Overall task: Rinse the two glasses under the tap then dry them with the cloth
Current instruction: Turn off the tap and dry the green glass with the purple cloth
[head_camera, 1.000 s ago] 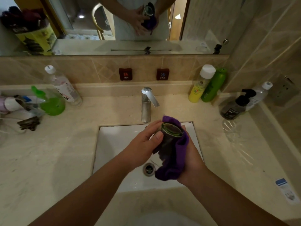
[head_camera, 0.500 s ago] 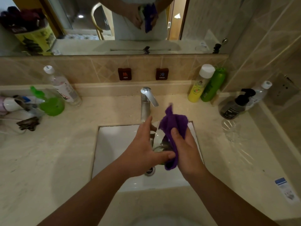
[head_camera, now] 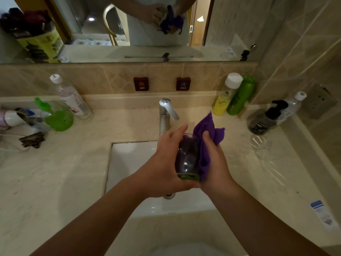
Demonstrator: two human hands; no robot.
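Observation:
Over the white sink [head_camera: 132, 163] my left hand [head_camera: 164, 163] grips a clear glass [head_camera: 187, 159] lying on its side, one end toward me. My right hand [head_camera: 214, 159] holds a purple cloth [head_camera: 208, 133] against the right side of that glass, with a corner of cloth sticking up. A second clear glass [head_camera: 262, 146] stands on the counter at the right. The chrome tap [head_camera: 166, 115] is just behind my hands; no water shows.
Yellow and green bottles [head_camera: 232, 97] and a dark pump bottle [head_camera: 263, 121] stand at the back right. A clear bottle [head_camera: 72, 100], a green sprayer [head_camera: 57, 117] and toiletries crowd the left. A paper sachet [head_camera: 323, 215] lies at the right front.
The glass has turned from upright and cloth-wrapped to lying on its side in my left hand. The cloth has shifted to its right side, raised toward the tap.

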